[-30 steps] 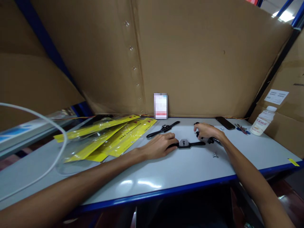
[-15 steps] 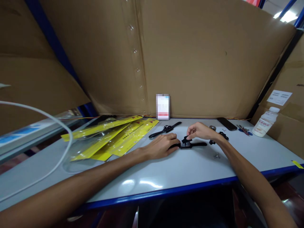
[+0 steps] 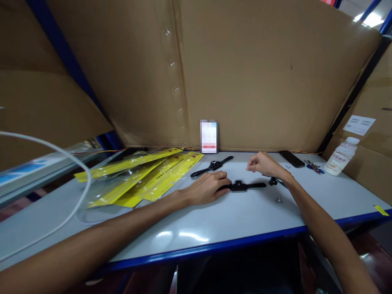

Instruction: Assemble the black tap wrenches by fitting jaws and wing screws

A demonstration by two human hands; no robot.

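Spokeshave [image 3: 248,186]: lies crosswise on the tabletop [image 3: 214,220], right of the frame's centre.
Left hand [image 3: 211,188]: yours, closed around the spokeshave's left handle.
Right hand [image 3: 265,164]: yours, fingers curled, up and right of the spokeshave; whether they grip anything cannot be told.
Cap plate [image 3: 238,184]: black, over the spokeshave's middle; you appear to be at the plate-seating step.
Winged screw [image 3: 278,199]: lower right of the spokeshave; fastening the plate would call for your steady left grip.
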